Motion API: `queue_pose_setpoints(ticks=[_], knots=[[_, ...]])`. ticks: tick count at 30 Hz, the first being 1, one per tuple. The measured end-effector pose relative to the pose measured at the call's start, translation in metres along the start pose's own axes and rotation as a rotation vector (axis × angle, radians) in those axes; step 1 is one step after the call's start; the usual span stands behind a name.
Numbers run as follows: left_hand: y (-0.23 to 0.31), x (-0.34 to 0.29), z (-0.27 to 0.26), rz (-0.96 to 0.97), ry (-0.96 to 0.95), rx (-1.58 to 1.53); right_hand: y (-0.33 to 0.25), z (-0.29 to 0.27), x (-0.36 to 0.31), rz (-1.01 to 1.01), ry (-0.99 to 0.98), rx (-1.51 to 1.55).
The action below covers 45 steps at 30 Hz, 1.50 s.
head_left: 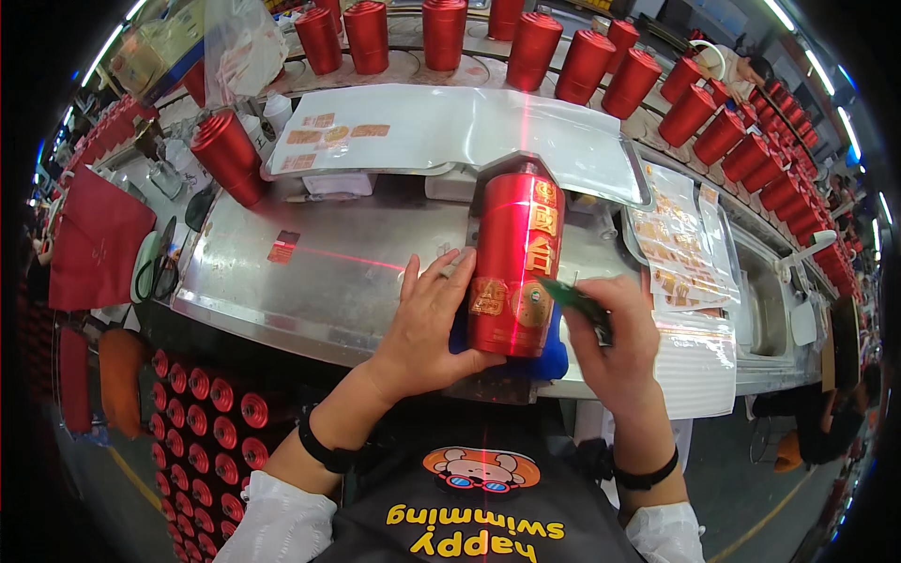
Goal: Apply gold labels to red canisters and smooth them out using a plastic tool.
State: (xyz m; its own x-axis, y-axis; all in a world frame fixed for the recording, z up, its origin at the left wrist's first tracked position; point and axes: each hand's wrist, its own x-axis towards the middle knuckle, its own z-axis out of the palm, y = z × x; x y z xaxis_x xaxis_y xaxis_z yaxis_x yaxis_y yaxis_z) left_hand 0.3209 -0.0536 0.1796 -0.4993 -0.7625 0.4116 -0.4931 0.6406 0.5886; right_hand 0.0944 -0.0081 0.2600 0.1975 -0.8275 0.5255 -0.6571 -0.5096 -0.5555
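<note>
A shiny red bottle point(507, 216) with gold lettering lies on a stand with blue padding point(554, 352), its base toward me. My left hand point(427, 314) grips its lower left side, the thumb at the base and the other fingers partly spread. A thin flat green scraper-like piece point(577, 302) is pinched in my right hand point(619, 338). Its pointed tip meets the bottle's right side, near a round green-and-gold label point(533, 305). My right fingers hide part of the piece. Red laser lines cross the bottle and the worktop.
A steel worktop point(319, 263) surrounds the stand, with a small red-gold sticker point(283, 247) on it. Gold sticker sheets point(676, 235) lie right; a white sheet point(422, 122) lies beyond. One red bottle point(228, 155) stands left. A curved conveyor point(399, 80) carries several more.
</note>
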Motion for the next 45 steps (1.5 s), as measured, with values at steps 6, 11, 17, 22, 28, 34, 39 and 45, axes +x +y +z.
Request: queue_pose_setpoints(ticks=[6, 11, 17, 22, 28, 34, 39, 45], knots=[[0.006, 0.001, -0.008, 0.045, 0.046, 0.106, -0.004, -0.007, 0.004, -0.114, -0.227, 0.228], [0.009, 0.003, -0.004, 0.072, 0.099, 0.107, 0.011, -0.003, -0.016, 0.313, 0.039, 0.259], [0.011, 0.009, -0.004, 0.052, 0.068, 0.022, 0.025, 0.020, -0.016, 0.271, 0.070, 0.184], [0.014, 0.008, -0.007, 0.097, 0.062, 0.164, 0.018, 0.044, -0.008, 0.256, 0.007, 0.012], [0.010, 0.008, 0.002, 0.060, 0.085, -0.014, 0.019, 0.054, -0.008, 0.311, -0.017, 0.106], [0.001, 0.005, 0.004, 0.077, 0.034, -0.142, 0.024, 0.052, -0.009, 0.344, -0.025, 0.272], [-0.003, 0.010, 0.009, -0.141, 0.047, -0.813, 0.026, 0.052, -0.010, 0.392, -0.012, 0.347], [0.003, 0.017, 0.020, -0.265, 0.107, -0.746, 0.027, 0.052, -0.010, 0.402, -0.003, 0.369]])
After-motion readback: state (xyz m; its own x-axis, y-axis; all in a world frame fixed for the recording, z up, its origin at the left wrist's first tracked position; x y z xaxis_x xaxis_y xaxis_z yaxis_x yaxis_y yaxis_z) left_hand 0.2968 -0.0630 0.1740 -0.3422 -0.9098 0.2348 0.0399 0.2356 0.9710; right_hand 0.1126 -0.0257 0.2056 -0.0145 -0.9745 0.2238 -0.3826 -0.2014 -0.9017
